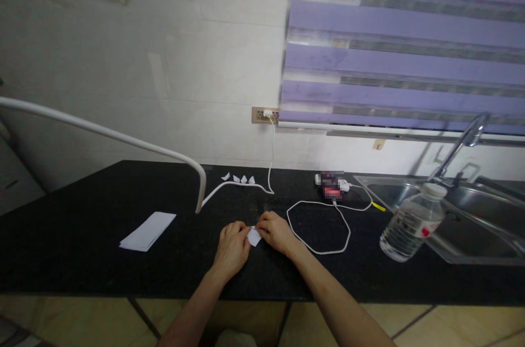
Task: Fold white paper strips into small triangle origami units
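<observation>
A small folded piece of white paper [254,237] lies on the black countertop [82,237], between my two hands. The fingers of my left hand [232,248] are closed on its left edge. On the upper right edge, the fingers of my right hand [275,231] pinch the same paper. Its lower part forms a point toward me, while the fingertips cover parts of its upper edge. Farther back stand several small folded paper pieces [244,179] in a row. A stack of white paper sheets [148,231] rests to the left of my hands.
A white bent tube [156,145] crosses from the left down to the counter. Right of my hands lie a looped white cable [319,252] and a blurred-out device [332,185]. A water bottle [410,226] stands beside the steel sink [484,226] with its faucet [461,144].
</observation>
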Motion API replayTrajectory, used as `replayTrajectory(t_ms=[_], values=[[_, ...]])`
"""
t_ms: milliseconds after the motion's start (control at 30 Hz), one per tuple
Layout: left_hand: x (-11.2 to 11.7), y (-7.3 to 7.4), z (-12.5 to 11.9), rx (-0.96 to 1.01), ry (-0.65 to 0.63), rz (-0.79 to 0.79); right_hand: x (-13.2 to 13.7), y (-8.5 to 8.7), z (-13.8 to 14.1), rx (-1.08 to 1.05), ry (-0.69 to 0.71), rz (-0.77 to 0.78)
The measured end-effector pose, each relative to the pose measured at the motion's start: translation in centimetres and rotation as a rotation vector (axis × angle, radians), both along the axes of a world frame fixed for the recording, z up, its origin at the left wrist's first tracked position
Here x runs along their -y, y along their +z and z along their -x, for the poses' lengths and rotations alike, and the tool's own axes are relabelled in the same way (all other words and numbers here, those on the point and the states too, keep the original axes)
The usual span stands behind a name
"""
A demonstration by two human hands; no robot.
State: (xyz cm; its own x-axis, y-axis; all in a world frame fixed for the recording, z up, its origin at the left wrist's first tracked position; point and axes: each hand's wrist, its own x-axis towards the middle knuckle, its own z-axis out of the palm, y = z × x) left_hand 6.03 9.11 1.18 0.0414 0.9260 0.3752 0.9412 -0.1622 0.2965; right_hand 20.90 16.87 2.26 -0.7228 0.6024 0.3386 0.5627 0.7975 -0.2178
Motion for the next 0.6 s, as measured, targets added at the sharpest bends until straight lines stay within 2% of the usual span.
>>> replayTrajectory(t_ms=[600], values=[[-0.29, -0.63, 0.09, 0.016, 0.028, -0.018, 0.16, 0.00, 0.01, 0.035, -0.005, 0.001]])
